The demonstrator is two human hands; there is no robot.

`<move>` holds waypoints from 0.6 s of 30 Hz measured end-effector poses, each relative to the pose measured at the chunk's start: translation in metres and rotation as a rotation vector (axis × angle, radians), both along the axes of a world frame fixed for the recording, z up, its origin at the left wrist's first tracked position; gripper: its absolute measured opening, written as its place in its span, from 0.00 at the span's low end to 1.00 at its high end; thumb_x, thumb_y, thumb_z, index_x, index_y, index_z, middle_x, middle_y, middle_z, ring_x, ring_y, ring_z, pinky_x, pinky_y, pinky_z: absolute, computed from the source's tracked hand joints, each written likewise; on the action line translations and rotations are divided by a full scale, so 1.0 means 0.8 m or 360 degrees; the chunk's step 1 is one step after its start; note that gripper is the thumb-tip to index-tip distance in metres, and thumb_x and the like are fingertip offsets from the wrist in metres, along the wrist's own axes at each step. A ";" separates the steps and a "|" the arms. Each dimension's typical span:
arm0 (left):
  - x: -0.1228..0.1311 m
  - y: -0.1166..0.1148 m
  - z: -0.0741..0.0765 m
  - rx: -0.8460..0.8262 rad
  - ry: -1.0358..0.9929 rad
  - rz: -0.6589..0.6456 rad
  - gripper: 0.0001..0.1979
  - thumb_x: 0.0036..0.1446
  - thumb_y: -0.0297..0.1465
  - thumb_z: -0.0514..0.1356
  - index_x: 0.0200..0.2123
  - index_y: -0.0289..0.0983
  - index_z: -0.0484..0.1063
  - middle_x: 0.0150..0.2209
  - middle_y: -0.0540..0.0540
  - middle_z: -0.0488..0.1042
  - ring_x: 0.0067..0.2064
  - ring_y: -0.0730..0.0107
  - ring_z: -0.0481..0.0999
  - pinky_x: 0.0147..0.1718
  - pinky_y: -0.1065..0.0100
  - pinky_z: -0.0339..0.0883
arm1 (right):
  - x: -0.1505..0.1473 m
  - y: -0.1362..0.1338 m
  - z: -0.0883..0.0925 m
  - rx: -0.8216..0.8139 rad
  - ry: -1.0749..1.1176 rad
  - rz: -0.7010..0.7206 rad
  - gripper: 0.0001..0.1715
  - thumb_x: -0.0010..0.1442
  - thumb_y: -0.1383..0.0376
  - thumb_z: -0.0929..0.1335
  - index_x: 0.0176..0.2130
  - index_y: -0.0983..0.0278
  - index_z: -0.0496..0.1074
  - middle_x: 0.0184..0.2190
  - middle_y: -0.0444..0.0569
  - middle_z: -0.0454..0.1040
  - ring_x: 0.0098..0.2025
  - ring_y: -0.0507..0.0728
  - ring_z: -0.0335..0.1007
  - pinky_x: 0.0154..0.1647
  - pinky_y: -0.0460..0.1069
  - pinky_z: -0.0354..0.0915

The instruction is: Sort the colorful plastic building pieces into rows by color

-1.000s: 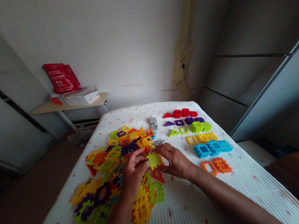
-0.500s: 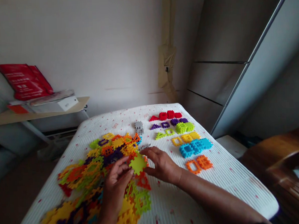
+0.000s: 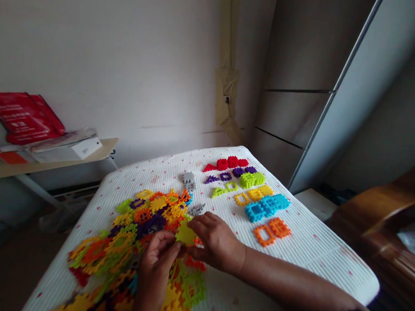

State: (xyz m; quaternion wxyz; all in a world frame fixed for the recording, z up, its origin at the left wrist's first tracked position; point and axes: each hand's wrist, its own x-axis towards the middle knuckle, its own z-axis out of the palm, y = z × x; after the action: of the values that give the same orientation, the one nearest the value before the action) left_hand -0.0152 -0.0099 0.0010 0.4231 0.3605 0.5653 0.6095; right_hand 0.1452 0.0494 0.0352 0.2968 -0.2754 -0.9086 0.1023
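A flat lime-green interlocking tile (image 3: pixel 184 233) with toothed edges is held between my two hands, just above the near right side of a mixed pile of tiles (image 3: pixel 155 222). My left hand (image 3: pixel 158 260) pinches its left edge between thumb and fingers. On the opposite side, my right hand (image 3: pixel 217 243) has fingers and thumb closed around the right edge, covering part of it. Beneath the hands lie a red tile (image 3: pixel 195 264) and a green window-shaped tile (image 3: pixel 193 288). Grey pointed pieces (image 3: pixel 197 209) rest just beyond my right fingers.
Sorted tiles lie in rows on the right: red (image 3: pixel 232 162), purple (image 3: pixel 238 172), lime green (image 3: pixel 247 180), yellow (image 3: pixel 255 194), blue (image 3: pixel 267 207) and orange (image 3: pixel 280 227). Grey tiles (image 3: pixel 188 179) sit beyond the pile. A side table (image 3: pixel 106 147) stands left, a cabinet (image 3: pixel 295 109) right.
My right fingers have closed in on the tile's right edge, where they were more spread before. The whole view has shifted a little, moving the tabletop left and down in the picture.
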 end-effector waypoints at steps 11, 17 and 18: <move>0.009 0.001 0.007 -0.0090 0.0203 0.0028 0.17 0.38 0.41 0.67 0.29 0.37 0.68 0.24 0.52 0.73 0.28 0.67 0.75 0.27 0.72 0.70 | 0.001 0.000 0.004 0.0173 -0.0318 -0.0078 0.25 0.56 0.54 0.68 0.49 0.65 0.65 0.42 0.53 0.73 0.40 0.60 0.65 0.37 0.53 0.62; 0.004 -0.002 0.004 -0.0083 0.0231 0.0006 0.21 0.38 0.43 0.67 0.34 0.37 0.72 0.32 0.46 0.77 0.37 0.61 0.77 0.36 0.69 0.72 | 0.035 0.017 0.018 -0.0007 -0.0211 -0.0038 0.27 0.50 0.67 0.70 0.50 0.62 0.65 0.44 0.48 0.74 0.43 0.58 0.64 0.43 0.51 0.62; 0.002 -0.003 0.004 -0.0075 0.0215 0.0020 0.22 0.39 0.44 0.66 0.37 0.38 0.72 0.34 0.46 0.78 0.39 0.61 0.77 0.38 0.69 0.72 | 0.050 0.030 0.024 -0.0027 -0.0166 -0.0058 0.28 0.49 0.70 0.70 0.50 0.62 0.66 0.44 0.47 0.74 0.43 0.57 0.64 0.45 0.51 0.62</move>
State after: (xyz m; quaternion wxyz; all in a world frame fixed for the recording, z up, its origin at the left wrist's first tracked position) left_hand -0.0135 -0.0120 0.0041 0.3885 0.3873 0.6090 0.5729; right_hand 0.1852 0.0732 0.0546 0.2484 -0.2994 -0.9168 0.0901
